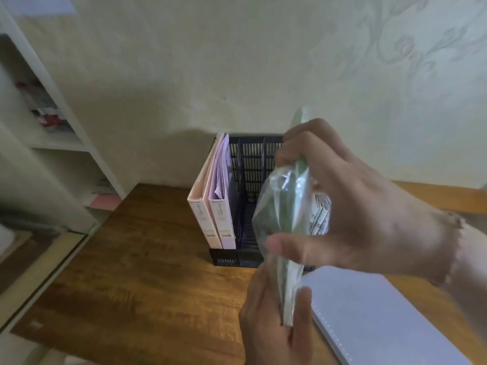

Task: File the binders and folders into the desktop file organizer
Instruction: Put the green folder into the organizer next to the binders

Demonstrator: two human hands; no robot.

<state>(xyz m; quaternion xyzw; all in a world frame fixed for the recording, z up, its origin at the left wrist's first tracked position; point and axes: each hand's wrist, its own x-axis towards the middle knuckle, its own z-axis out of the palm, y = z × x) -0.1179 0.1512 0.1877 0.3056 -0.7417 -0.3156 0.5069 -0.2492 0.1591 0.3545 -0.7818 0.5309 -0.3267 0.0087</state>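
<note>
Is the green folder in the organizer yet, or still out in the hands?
Out. Both the left hand and right hand grip the green folder in the air before the organizer, above the desk.

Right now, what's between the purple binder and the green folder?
Just empty organizer slots, head view shows, between purple binder and green folder.

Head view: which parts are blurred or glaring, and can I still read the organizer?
In the head view, both hands, right hand and left hand, and the green folder they grip are motion-blurred, with glare on its clear plastic; the organizer and the pink binder and lilac binder in it stay fairly sharp, though spine text is unreadable; wide-angle bending shows at the shelf.
</note>
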